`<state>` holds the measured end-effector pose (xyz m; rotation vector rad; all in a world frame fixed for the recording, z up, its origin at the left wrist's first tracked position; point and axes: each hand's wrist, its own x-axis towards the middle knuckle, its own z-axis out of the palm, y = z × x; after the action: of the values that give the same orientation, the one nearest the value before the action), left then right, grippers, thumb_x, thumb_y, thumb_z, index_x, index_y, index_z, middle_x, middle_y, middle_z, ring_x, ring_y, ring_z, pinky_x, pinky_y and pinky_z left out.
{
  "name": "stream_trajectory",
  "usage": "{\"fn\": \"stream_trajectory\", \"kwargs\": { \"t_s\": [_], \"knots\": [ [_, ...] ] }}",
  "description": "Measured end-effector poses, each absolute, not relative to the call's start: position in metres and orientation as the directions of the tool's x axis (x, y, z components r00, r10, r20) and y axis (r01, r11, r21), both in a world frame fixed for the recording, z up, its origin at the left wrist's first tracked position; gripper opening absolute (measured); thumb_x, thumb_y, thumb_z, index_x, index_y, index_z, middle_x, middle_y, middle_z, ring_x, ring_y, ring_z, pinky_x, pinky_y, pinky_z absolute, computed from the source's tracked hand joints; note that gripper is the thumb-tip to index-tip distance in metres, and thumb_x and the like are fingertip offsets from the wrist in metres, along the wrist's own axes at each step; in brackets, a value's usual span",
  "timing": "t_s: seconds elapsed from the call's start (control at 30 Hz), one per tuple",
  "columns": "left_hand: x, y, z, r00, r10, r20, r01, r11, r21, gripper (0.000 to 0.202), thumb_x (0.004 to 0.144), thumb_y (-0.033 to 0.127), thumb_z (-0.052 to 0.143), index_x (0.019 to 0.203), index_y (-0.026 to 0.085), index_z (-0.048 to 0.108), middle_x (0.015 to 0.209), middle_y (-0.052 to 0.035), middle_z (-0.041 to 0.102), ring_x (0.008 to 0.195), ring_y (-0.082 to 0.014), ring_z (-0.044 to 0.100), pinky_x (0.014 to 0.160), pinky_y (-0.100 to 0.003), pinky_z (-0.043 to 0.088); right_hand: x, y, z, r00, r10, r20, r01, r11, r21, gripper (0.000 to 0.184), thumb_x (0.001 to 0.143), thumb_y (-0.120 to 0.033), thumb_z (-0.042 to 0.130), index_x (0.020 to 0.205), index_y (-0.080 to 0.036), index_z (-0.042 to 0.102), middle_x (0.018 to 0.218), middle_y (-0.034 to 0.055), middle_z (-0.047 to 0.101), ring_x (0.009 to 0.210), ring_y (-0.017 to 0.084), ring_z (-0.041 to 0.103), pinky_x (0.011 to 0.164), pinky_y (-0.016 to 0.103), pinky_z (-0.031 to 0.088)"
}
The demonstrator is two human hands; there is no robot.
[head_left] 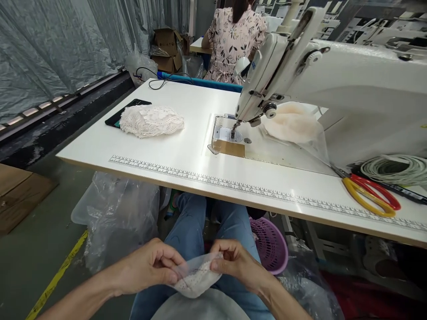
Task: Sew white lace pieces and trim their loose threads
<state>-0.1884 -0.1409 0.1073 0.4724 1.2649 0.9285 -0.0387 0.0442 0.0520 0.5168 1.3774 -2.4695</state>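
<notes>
Above my lap, a small piece of white lace fabric [196,278] with a sheer edge stretches between my two hands. My left hand [156,266] pinches its left end between thumb and fingers. At the opposite end, my right hand [233,263] grips the upper right edge the same way. On the white table [187,155] beyond lies a bunched pile of white lace [150,121], partly covering a dark phone-like device [113,116]. The sewing machine [263,75] stands to the right, its needle area over a metal plate, with peach-coloured fabric [293,122] behind the needle.
Scissors [370,195] with red and yellow handles lie at the table's right, beside coiled cord [393,169]. A printed ruler [200,178] runs along the front edge. Below are a purple basket [271,246] and plastic bags [123,213]. A person [230,40] sits farther back.
</notes>
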Motion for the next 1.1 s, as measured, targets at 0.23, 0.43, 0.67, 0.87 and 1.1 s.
{"fn": "stream_trajectory", "kwargs": {
  "t_s": [0.23, 0.43, 0.67, 0.87, 1.1],
  "knots": [
    [-0.179, -0.132, 0.096, -0.064, 0.79, -0.61, -0.156, 0.596, 0.788, 0.021, 0.063, 0.03, 0.075, 0.076, 0.015, 0.068, 0.066, 0.0032, 0.058, 0.063, -0.0116, 0.049, 0.056, -0.019, 0.035, -0.045, 0.035, 0.062, -0.916, -0.106, -0.388, 0.4, -0.335, -0.853, 0.033, 0.064, -0.041, 0.078, 0.071, -0.01, 0.067, 0.058, -0.0027, 0.052, 0.054, 0.007, 0.042, 0.052, 0.02, 0.032],
    [-0.17, -0.122, 0.096, -0.128, 0.788, -0.602, -0.067, 0.599, 0.798, 0.015, 0.07, 0.028, 0.065, 0.063, 0.016, 0.059, 0.056, 0.0061, 0.042, 0.056, -0.01, 0.036, 0.052, -0.021, 0.026, -0.043, 0.035, 0.061, -0.93, -0.113, -0.349, 0.367, -0.276, -0.888, 0.031, 0.069, -0.042, 0.074, 0.075, -0.012, 0.068, 0.059, -0.0024, 0.051, 0.055, 0.007, 0.041, 0.052, 0.02, 0.032],
    [-0.171, -0.122, 0.102, -0.169, 0.755, -0.634, -0.027, 0.64, 0.768, 0.014, 0.07, 0.026, 0.062, 0.06, 0.016, 0.058, 0.057, 0.0048, 0.043, 0.059, -0.0116, 0.038, 0.054, -0.021, 0.028, -0.044, 0.037, 0.061, -0.932, -0.149, -0.331, 0.36, -0.269, -0.893, 0.034, 0.069, -0.046, 0.072, 0.077, -0.013, 0.069, 0.062, -0.0015, 0.055, 0.057, 0.008, 0.044, 0.054, 0.021, 0.035],
    [-0.17, -0.127, 0.094, -0.172, 0.76, -0.627, -0.052, 0.629, 0.776, 0.021, 0.07, 0.032, 0.065, 0.06, 0.015, 0.056, 0.056, 0.0055, 0.04, 0.056, -0.0105, 0.033, 0.052, -0.022, 0.025, -0.044, 0.038, 0.067, -0.948, -0.128, -0.291, 0.312, -0.209, -0.927, 0.033, 0.071, -0.043, 0.071, 0.078, -0.011, 0.068, 0.061, -0.0016, 0.052, 0.055, 0.008, 0.042, 0.051, 0.02, 0.032],
    [-0.173, -0.128, 0.095, -0.114, 0.756, -0.645, -0.103, 0.637, 0.764, 0.021, 0.066, 0.034, 0.07, 0.063, 0.015, 0.06, 0.06, 0.0035, 0.049, 0.062, -0.0127, 0.042, 0.057, -0.022, 0.031, -0.046, 0.034, 0.069, -0.954, -0.119, -0.275, 0.283, -0.056, -0.957, 0.027, 0.072, -0.037, 0.07, 0.077, -0.011, 0.07, 0.058, -0.0026, 0.051, 0.053, 0.008, 0.041, 0.048, 0.019, 0.032]
  ]
}}
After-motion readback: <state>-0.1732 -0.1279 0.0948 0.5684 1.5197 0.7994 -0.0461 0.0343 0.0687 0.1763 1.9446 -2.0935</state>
